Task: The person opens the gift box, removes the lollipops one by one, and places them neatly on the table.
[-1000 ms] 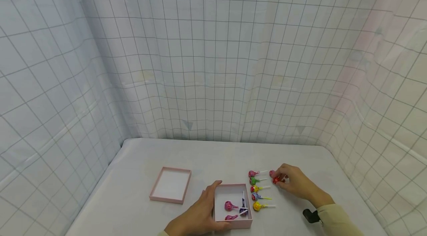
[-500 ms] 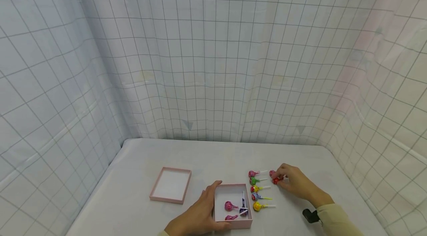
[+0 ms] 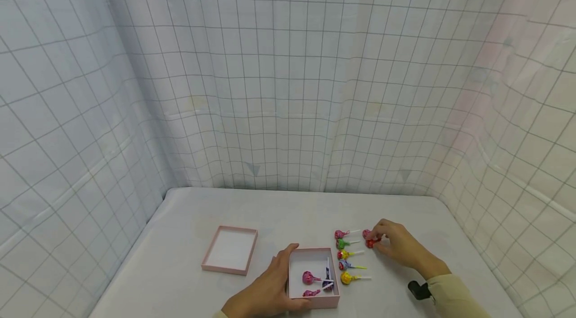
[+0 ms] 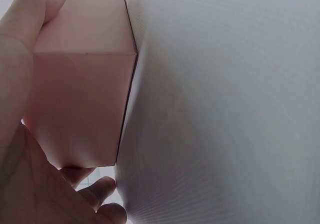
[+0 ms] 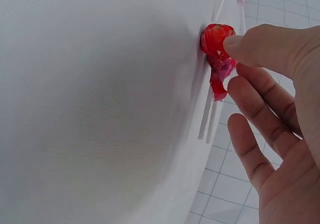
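Observation:
My left hand (image 3: 272,285) grips the open pink box (image 3: 315,302) by its left side, thumb along the near wall and fingers at the far corner. Inside lie two pink lollipops (image 3: 308,278) and a dark purple lollipop (image 3: 327,286). In the left wrist view the box's outer wall (image 4: 80,103) stands on the white cloth. To the right, my right hand (image 3: 398,245) pinches a red lollipop (image 5: 216,39) by its wrapped head, low at the tabletop. Just beyond it lies a pink lollipop (image 3: 366,233), partly hidden by the fingers.
Between the box and my right hand runs a column of several lollipops, from a pink one (image 3: 340,234) down to a yellow one (image 3: 346,278). A shallow pink lid (image 3: 230,250) lies left of the box. Grid-patterned curtains (image 3: 288,108) surround the white table (image 3: 288,208).
The red lollipop has shifted very slightly left under my right fingers, nearer the pink one's line. My left hand and the box have stayed in place.

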The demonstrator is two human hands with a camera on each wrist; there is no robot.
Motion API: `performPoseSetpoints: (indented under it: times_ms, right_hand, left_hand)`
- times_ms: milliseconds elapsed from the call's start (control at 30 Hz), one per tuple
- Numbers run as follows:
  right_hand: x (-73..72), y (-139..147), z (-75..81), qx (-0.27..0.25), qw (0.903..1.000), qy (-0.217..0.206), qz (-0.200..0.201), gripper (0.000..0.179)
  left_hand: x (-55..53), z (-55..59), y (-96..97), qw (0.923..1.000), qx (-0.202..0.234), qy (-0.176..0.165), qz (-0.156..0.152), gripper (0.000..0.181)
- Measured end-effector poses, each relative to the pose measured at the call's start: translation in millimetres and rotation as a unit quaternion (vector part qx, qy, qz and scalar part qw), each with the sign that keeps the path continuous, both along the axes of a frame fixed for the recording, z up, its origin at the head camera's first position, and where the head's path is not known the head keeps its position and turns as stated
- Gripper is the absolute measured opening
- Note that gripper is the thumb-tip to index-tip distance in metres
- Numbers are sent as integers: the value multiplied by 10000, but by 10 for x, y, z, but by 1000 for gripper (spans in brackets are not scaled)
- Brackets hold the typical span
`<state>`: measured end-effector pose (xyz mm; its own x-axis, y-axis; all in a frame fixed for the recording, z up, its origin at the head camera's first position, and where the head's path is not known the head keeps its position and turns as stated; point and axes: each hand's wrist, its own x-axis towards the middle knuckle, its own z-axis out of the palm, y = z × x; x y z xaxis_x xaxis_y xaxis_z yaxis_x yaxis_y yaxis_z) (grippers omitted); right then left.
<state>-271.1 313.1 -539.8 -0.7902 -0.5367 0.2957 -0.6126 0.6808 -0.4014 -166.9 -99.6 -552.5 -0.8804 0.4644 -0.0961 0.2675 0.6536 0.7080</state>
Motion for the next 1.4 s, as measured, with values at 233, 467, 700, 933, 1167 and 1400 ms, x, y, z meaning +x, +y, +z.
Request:
performPoseSetpoints:
  times_ms: [233, 467, 700, 933, 1167, 1400]
  right_hand:
    - [60, -2, 67, -49, 9996, 238, 108, 26]
    - [177, -70, 198, -157, 9985, 450, 269, 25]
    - [314, -214, 355, -187, 9966, 576, 559, 27]
    - [493, -458, 450, 19, 9959, 21, 900, 23]
    - [586, -855, 505, 569, 9924, -332, 1041, 22]
    - [581, -1214, 554, 789, 9826, -673, 1543, 24]
  left_hand:
    - [6, -1, -6, 10000, -33, 40, 47, 138]
    - [11, 1, -9, 10000, -20, 47, 68, 138]
    - [-4, 47, 6, 9998, -155, 57, 117, 139]
    - [2, 43, 10, 9997, -174, 18, 165, 141]
    - [13, 103, 1, 9999, -110, 85, 96, 140]
    - [20, 108, -13, 9998, -14, 172, -50, 139]
